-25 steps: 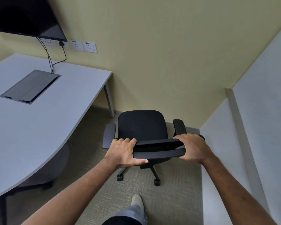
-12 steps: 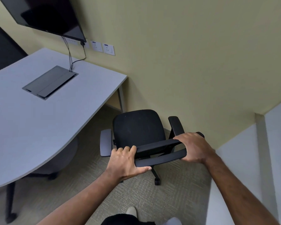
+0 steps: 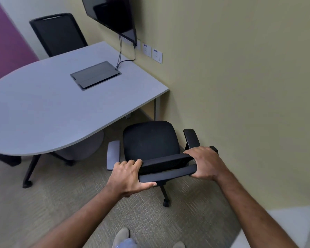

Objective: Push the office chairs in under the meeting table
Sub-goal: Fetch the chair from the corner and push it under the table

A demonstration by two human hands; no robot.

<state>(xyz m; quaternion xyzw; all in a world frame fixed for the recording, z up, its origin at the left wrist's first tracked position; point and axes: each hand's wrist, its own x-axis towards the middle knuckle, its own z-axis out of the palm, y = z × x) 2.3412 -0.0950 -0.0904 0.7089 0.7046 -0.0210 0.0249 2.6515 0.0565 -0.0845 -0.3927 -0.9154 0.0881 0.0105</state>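
Note:
A black office chair [image 3: 150, 140] on castors stands on the carpet in front of me, close to the yellow wall and just off the near right corner of the grey meeting table [image 3: 48, 111]. My left hand [image 3: 129, 176] grips the left end of the chair's top back rail. My right hand [image 3: 204, 163] grips the right end. The seat faces the wall and lies outside the table edge. A second black chair [image 3: 59, 34] stands at the table's far side. A grey seat [image 3: 82, 147] sits tucked under the table's near edge.
A wall screen [image 3: 113, 17] hangs above the table with cables down to a flush cable box [image 3: 95, 75]. The yellow wall [image 3: 240, 86] runs close on the chair's right. A table leg [image 3: 30, 169] reaches the carpet at the left. My shoes [image 3: 121, 237] show at the bottom.
The view has swung left, so more of the table and the far chair appear. The chair I hold has turned slightly towards the table corner. Both hands keep their grip.

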